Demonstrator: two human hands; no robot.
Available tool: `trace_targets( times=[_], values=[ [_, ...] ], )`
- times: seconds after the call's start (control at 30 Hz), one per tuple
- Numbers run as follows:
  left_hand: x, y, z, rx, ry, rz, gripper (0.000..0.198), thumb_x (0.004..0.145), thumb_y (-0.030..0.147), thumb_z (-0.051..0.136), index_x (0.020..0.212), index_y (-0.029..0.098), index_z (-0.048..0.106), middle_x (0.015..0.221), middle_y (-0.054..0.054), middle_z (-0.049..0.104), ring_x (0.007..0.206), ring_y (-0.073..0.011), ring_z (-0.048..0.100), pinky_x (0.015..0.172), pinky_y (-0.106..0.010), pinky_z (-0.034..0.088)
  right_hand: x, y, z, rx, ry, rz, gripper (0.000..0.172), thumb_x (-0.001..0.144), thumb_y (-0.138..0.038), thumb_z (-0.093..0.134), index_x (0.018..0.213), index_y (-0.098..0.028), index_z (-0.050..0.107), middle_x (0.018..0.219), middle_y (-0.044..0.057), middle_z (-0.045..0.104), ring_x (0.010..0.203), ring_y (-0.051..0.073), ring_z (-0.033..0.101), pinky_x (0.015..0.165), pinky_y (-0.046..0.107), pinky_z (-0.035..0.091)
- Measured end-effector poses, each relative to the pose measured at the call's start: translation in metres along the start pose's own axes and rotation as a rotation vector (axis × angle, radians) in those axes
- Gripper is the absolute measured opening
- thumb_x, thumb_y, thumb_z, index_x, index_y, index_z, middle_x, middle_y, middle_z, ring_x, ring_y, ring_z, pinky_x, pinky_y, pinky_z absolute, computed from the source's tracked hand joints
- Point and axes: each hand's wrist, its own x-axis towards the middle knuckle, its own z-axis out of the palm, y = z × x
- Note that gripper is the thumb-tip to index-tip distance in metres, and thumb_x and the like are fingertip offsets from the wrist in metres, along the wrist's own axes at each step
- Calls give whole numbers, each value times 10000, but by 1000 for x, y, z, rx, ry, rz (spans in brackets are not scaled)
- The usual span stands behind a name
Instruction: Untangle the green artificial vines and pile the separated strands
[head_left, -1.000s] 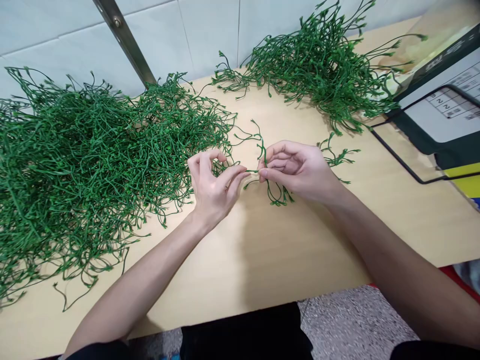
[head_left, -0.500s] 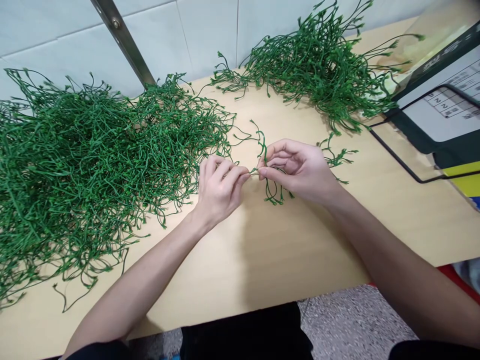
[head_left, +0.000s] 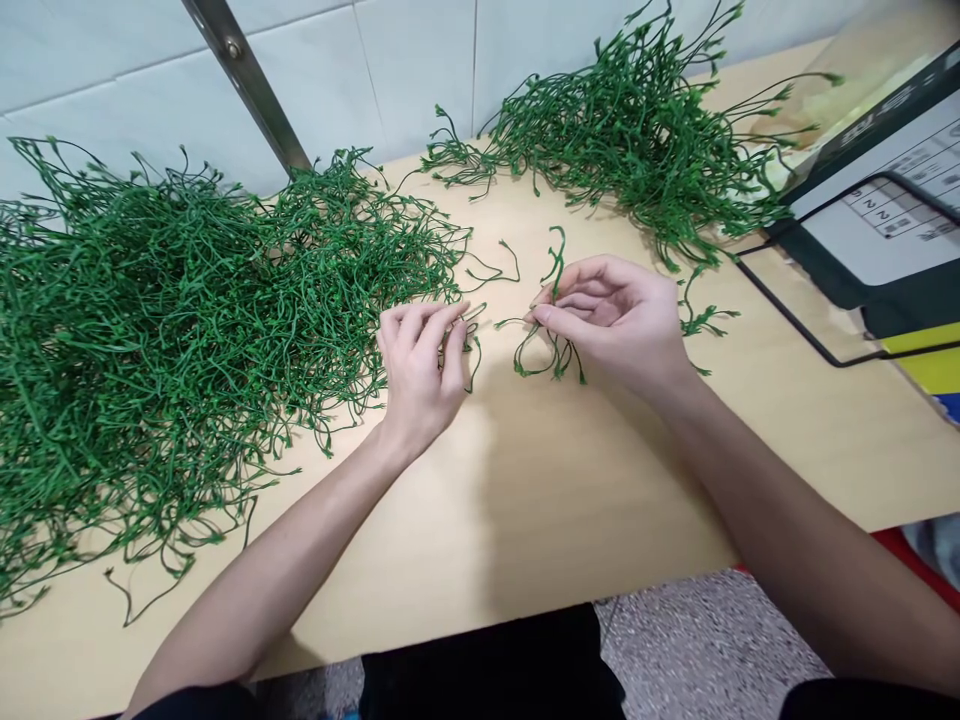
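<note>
My right hand (head_left: 615,310) pinches a small bunch of thin green plastic stems (head_left: 551,355) between thumb and fingertips. Their ends fan out above and below the fingers. A few more green sprigs (head_left: 705,318) stick out beyond the back of that hand. My left hand (head_left: 424,355) is beside the big tangled heap of green stems (head_left: 247,310), thumb and index finger apart. A few loose stems (head_left: 474,355) show at its fingertips; whether more lie under the palm is hidden.
A second pile of green stems (head_left: 615,135) lies at the back against the tiled wall (head_left: 420,70). To the right stands a dark and white printed box or sign (head_left: 885,220) with a black wire frame (head_left: 795,325). Single stems lie on the wooden table (head_left: 420,560).
My hands have drawn apart. My right hand has moved slightly right and up with its bunch. My left hand has moved left and its pinch has loosened.
</note>
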Motion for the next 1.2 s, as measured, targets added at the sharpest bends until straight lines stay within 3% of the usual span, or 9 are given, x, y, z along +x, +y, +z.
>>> trace_targets(
  times=[0.1,0.2,0.4,0.53,0.63,0.83,1.0,1.2],
  values=[
    [-1,-2,1,53,40,-6,274,952,262,529,1198,263,648,1228,-97,628,1128,-276,467,974,-485,371,1,1,-1,23,-5,7,291,654,-274,856,778,-234,596,802,21,669,759,183,681,747,357,620],
    [1,1,-2,19,18,73,286,944,262,549,1221,244,621,1203,-100,637,1123,-256,507,988,-459,399,1,0,0,61,-29,26,303,640,-282,869,761,-233,595,800,24,665,770,184,683,767,361,624],
    [4,6,-8,-263,-291,316,260,941,293,579,1176,192,620,1017,-80,717,967,-206,615,898,-388,495,-2,0,3,72,-65,50,344,614,-313,874,761,-227,575,807,13,681,751,167,672,746,344,623],
    [2,4,-6,-263,-385,399,282,932,347,595,1164,201,664,995,-82,732,955,-212,627,886,-405,513,-3,2,4,60,-76,32,340,629,-317,865,757,-223,565,820,10,673,773,162,670,745,327,615],
    [1,3,-5,-322,-366,397,286,921,324,612,1158,173,665,999,-94,739,975,-221,621,883,-418,530,-2,2,4,54,-82,30,333,634,-317,868,753,-228,570,821,8,680,771,164,667,769,344,613],
    [2,4,-3,-343,-194,302,149,909,189,627,1042,155,685,951,-89,747,879,-179,638,827,-374,544,-2,-1,2,67,-142,79,297,644,-269,857,764,-218,590,834,14,694,783,155,684,807,330,602],
    [0,4,-1,-313,-175,245,149,915,137,603,1038,168,681,967,-75,751,872,-154,681,805,-332,558,-3,1,1,118,-204,117,385,580,-233,886,828,-220,592,846,0,702,800,147,692,760,281,603],
    [1,7,-4,-325,-173,235,125,913,173,619,1016,142,682,952,-80,741,886,-147,694,799,-288,576,-3,3,2,172,-185,141,440,517,-220,923,764,-213,560,786,-26,666,735,118,664,726,250,598]
  ],
)
